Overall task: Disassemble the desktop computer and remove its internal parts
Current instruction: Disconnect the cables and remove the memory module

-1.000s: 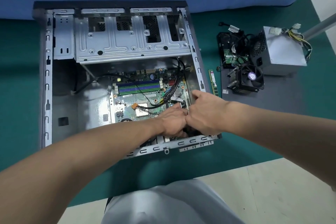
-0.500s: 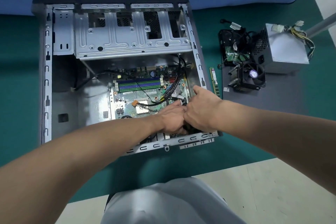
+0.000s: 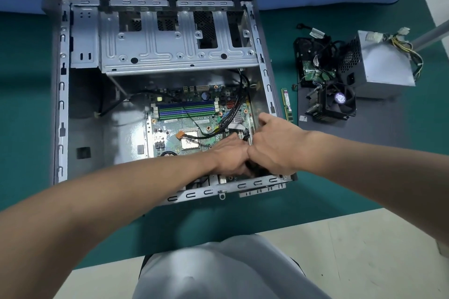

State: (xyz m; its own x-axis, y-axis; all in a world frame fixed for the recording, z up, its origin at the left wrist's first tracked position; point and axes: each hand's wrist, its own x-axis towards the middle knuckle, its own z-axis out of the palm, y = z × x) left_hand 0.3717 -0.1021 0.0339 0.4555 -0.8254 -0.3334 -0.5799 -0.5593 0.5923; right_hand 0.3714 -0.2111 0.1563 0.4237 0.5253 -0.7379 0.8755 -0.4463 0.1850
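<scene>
inside open case point(image 3: 60, 94), both hands point(image 3: 233, 155) together

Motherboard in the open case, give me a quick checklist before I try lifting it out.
1. CPU cooler off the board: ok, it lies outside by the power supply.
2. RAM slots empty: ok, one RAM stick lies outside.
3. Black cables clear of the motherboard: not ok, they cross it.
4. Left hand and right hand grip: cannot tell, fingers hidden.
5. Mounting screws out: cannot tell.
</scene>
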